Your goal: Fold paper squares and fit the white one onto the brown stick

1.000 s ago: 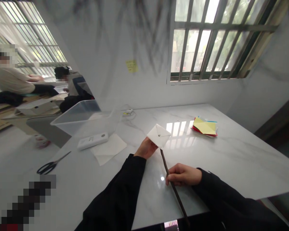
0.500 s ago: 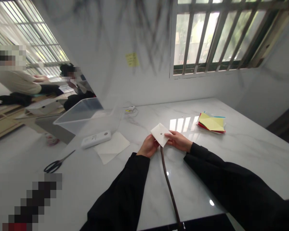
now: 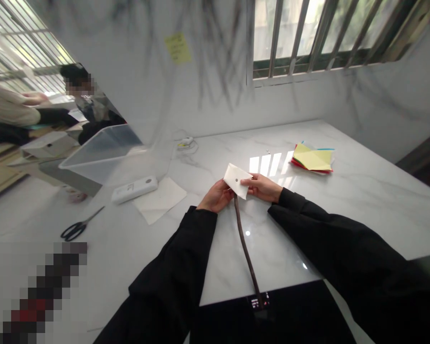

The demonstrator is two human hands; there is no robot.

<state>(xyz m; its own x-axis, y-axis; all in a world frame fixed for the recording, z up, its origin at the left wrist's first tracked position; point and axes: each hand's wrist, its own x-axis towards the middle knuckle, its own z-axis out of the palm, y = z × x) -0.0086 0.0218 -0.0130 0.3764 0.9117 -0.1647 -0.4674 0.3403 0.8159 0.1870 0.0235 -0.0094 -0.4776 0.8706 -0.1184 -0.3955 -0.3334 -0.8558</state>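
A small folded white paper piece with a dark pin in its middle sits at the top of a thin dark stick. My left hand is closed on its left lower edge, where the stick joins. My right hand pinches the paper's right edge. The stick runs down toward me over the white marble table, its lower end at the table's near edge.
A stack of coloured paper sheets lies at the right. A white sheet, a white rectangular device, a clear plastic bin and black scissors are at the left. Two other people are at the far left, beyond the table.
My right hand let go of the stick's middle and came up to the paper's right edge. The view has tilted downward.
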